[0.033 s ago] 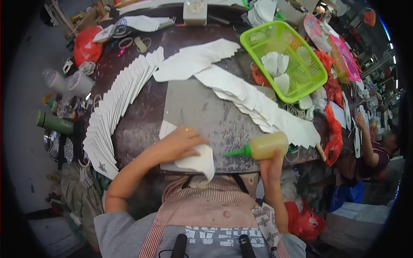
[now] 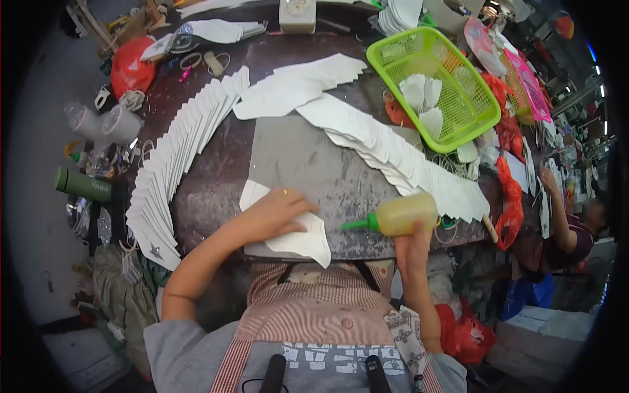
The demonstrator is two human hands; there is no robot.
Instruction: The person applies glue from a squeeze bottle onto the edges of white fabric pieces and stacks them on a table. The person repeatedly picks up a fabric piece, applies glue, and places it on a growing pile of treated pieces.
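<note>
My left hand (image 2: 280, 211) rests palm down on a white cut piece (image 2: 296, 237) shaped like a shoe part. Its thumb and fingers are apart, and the piece lies flat on a grey board (image 2: 288, 154) at the table's near edge. In my right hand (image 2: 413, 249) is a squeeze bottle (image 2: 407, 216) with yellowish contents. The bottle lies nearly level, its green nozzle pointing left toward the white piece, a short way apart from it. Overlapping white pieces fan out at the left (image 2: 177, 164), at the back (image 2: 288, 88) and at the right (image 2: 386, 147).
A green mesh basket (image 2: 481, 128) with a few white pieces stands at the back right. Red plastic bags (image 2: 508, 203) hang by the right edge. Plastic cups (image 2: 121, 124) and a green flask (image 2: 85, 185) sit at the left. Another person's arm (image 2: 557, 209) shows far right.
The white piece under my left hand has settled flatter, its near end no longer curled over the table edge. The squeeze bottle has shifted slightly up and left.
</note>
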